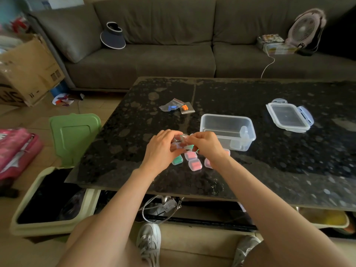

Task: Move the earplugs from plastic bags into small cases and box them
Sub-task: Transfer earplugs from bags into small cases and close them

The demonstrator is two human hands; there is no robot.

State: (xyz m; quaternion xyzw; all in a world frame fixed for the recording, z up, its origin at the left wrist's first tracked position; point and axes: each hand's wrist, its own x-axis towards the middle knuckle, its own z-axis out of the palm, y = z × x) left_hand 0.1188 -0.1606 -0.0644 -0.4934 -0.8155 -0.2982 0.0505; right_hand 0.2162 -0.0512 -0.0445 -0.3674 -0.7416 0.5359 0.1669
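both our hands meet low over the cluster of cases [190,155] at the near middle of the table [269,166]. our left hand [163,146] and right hand [209,145] each have their fingers curled in, pinching one side of a small clear piece [183,136] with a hint of green in it. the fingers hide most of it, so we cannot tell whether it is a case being worked open or shut, or a bag being emptied. either way we judge this to be the fiddly part, getting plugs seated and the piece closed. we should keep it where it is, just above the cases, so that a dropped plug lands on the table and not on the floor. we would let one hand hold the base level and do nothing else, while the other thumb and forefinger do the work. a light pinch should serve, since the plugs look soft and a hard squeeze may pop them out. we should check that nothing sticks out past the rim before pressing it shut. the box [215,135] stands open just beyond the right hand, near enough for a short carry, with what looks like one clear case [243,132] already inside. its lid [288,117] lies well apart to the right. two bags [170,107] lie farther back, one with blue plugs and one with orange, not yet emptied, so several rounds seem to be left.
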